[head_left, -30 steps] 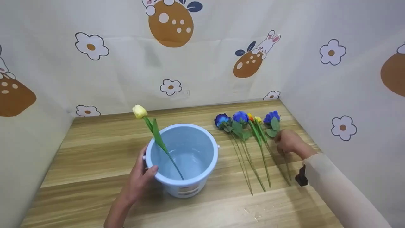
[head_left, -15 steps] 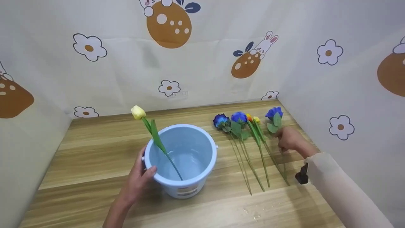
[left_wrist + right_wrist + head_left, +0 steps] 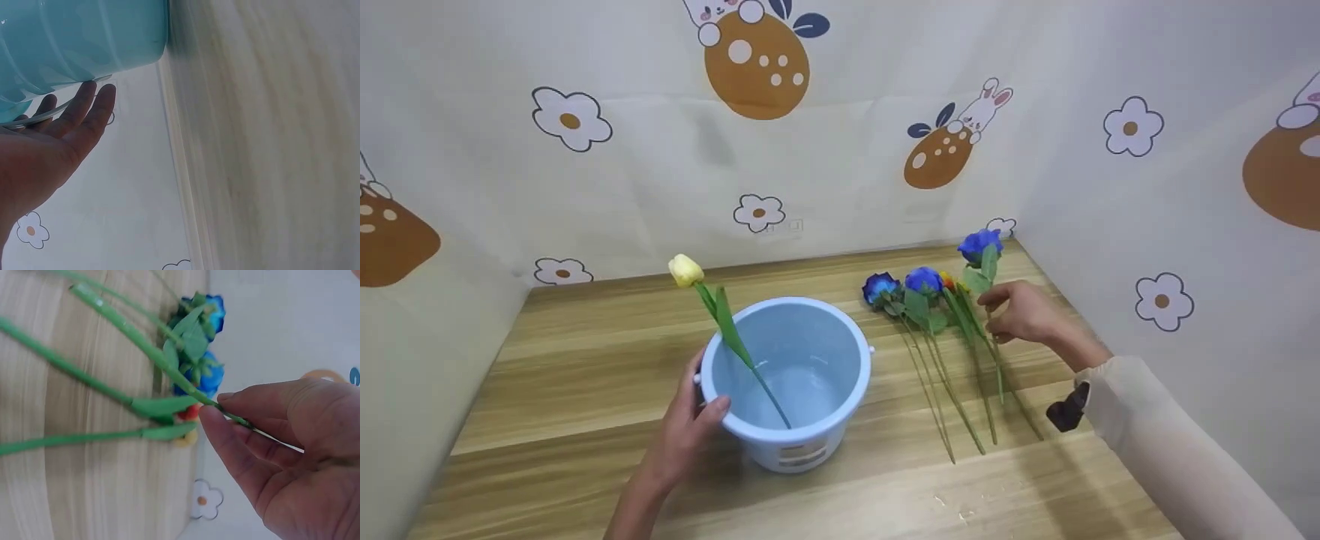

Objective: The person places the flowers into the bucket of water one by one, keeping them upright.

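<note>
My right hand (image 3: 1024,315) pinches the stem of a blue artificial rose (image 3: 979,246) between thumb and fingers; in the right wrist view the green stem (image 3: 129,329) runs out past the fingertips, its cut end above the table. My left hand (image 3: 686,427) holds the side of a light blue bucket (image 3: 825,345), thumb over the rim. Fingers (image 3: 87,121) lie along the outer wall beside a thin handle in the left wrist view. A pale yellow tulip (image 3: 686,271) leans in the bucket, its head above the rim.
Two more blue flowers (image 3: 881,289) and an orange and a yellow tulip (image 3: 185,439) lie on the wooden table (image 3: 585,375), right of the bucket. Small shiny spots (image 3: 964,514) show near the front. Patterned cloth walls (image 3: 840,150) enclose the back and sides.
My right hand has lifted the blue rose and moved it left, over the yellow tulip's stem. My left hand stays on the bucket.
</note>
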